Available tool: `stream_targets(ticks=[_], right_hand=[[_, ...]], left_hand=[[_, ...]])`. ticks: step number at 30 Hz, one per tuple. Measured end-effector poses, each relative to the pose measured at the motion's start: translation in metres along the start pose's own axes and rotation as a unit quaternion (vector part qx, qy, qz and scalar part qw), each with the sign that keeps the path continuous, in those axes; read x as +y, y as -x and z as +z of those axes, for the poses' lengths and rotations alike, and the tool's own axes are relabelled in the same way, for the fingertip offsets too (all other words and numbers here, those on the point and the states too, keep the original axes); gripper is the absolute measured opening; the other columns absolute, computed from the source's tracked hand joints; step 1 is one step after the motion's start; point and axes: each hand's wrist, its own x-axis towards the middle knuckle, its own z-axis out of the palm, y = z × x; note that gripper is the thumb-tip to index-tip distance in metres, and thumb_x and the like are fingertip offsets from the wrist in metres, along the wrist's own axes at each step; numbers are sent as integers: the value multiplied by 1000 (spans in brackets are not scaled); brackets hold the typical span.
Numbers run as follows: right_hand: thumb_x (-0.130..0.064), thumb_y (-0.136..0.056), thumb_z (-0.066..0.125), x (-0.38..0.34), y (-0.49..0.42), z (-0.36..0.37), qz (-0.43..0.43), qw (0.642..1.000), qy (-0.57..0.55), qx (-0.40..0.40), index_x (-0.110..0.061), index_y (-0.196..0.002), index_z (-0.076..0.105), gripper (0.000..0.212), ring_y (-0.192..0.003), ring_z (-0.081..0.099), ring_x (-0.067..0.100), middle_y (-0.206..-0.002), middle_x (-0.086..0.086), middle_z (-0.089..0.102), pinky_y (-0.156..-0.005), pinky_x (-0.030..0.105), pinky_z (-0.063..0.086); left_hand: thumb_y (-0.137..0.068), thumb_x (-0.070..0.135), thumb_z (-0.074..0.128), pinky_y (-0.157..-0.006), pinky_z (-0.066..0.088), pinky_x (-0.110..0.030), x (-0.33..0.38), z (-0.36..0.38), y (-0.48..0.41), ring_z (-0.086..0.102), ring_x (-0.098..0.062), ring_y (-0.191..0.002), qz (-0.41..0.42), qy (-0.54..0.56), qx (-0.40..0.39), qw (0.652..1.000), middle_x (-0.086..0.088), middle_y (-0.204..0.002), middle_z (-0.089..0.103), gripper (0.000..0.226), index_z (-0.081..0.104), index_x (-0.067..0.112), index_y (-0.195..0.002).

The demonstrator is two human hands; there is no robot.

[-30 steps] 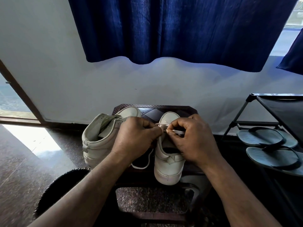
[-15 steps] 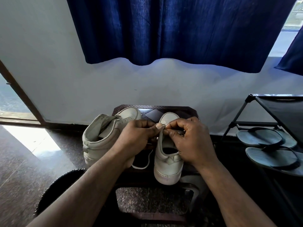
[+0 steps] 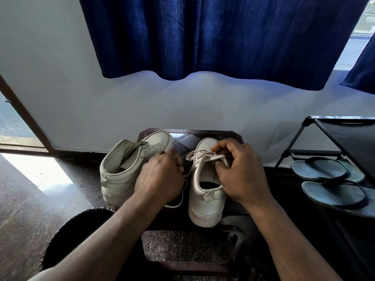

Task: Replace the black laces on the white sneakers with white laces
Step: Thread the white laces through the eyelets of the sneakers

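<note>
Two white sneakers stand on a dark stool (image 3: pixel 233 134), toes toward the wall. The left sneaker (image 3: pixel 123 169) leans to the left with bare eyelets. The right sneaker (image 3: pixel 205 195) stands upright with a white lace (image 3: pixel 203 158) crossing its upper eyelets. My right hand (image 3: pixel 241 173) pinches the lace over the tongue. My left hand (image 3: pixel 160 179) sits between the shoes, fingers curled round the lace's other end. A loose loop of that lace hangs below my left hand. No black lace shows.
A black shoe rack (image 3: pixel 334 142) at the right holds a pair of grey flip-flops (image 3: pixel 328 179). A round dark basket rim (image 3: pixel 67 230) sits at lower left. A blue curtain (image 3: pixel 223 37) hangs on the white wall behind. The doorway at left is sunlit.
My hands, which met over the right sneaker's tongue, have drawn apart. The left hand has pulled left and down with the lace end, and the lace now lies stretched across the shoe.
</note>
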Motion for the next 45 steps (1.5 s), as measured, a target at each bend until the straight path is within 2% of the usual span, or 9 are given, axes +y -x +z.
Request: stream_targets(ticks=[5,9,15,19,24,28,35,39,45], right_hand=[[2,-71,73,0,0,3,-5,1000,-26,14,-23,-106,71,43,-94,64,13,-102,-12,65,-86,34,56],[0,-74,71,1,0,3,43,998,-50,13,-26,-104,71,39,-89,63,7,-107,-8,62,-83,29,56],[-4,-77,70,2,1,3,81,995,-49,27,-27,-96,70,30,-85,62,2,-102,-11,63,-79,24,53],[-5,-78,71,3,1,5,75,995,-54,22,-28,-95,70,29,-85,62,2,-102,-12,64,-76,15,50],[-3,-80,72,3,-1,6,47,997,-66,9,-42,-92,68,41,-94,63,2,-105,-13,65,-81,11,48],[1,-77,70,2,-2,4,41,996,-71,-30,-43,-97,73,48,-98,63,1,-108,-17,62,-83,15,51],[-10,-81,74,6,-1,9,23,999,-27,10,-35,-84,68,26,-86,61,9,-98,-12,62,-77,30,53],[-16,-80,77,10,-4,4,-6,999,-30,15,-29,-86,68,17,-91,60,19,-99,-10,58,-81,36,54],[-15,-78,69,1,-13,-21,80,935,-341,62,-11,-89,68,11,-77,60,16,-87,2,68,-73,27,52]], left_hand=[[-96,25,68,-72,46,-20,13,-1,-4,60,-3,-80,54,183,-7,982,9,-93,62,12,66,34,-87],[-98,32,67,-76,54,-37,18,5,-4,64,-17,-76,10,238,-57,970,4,-84,70,13,70,24,-88],[-93,29,60,-84,56,-39,2,1,0,67,-31,-101,21,-85,-80,993,-5,-110,68,18,72,20,-102],[-92,22,66,-76,52,-34,2,-1,-7,66,-21,-89,48,92,-5,995,6,-94,70,8,68,29,-93],[-97,15,65,-63,51,-33,7,2,-8,62,-12,-63,60,243,-74,965,9,-78,70,15,69,26,-88],[-102,51,58,-57,43,-30,12,1,-10,49,-11,-54,15,328,-102,939,1,-69,59,42,65,12,-90],[-98,38,70,-55,49,-25,12,2,-12,52,-6,-47,-25,262,-88,961,9,-59,61,24,70,20,-81],[-98,38,68,-47,32,-14,4,1,-12,51,-4,-55,-19,107,-81,991,10,-56,56,35,58,23,-68],[-98,40,65,-74,56,-36,-5,-5,-10,66,-24,-83,-4,-51,-66,997,-1,-87,71,25,65,21,-82]])
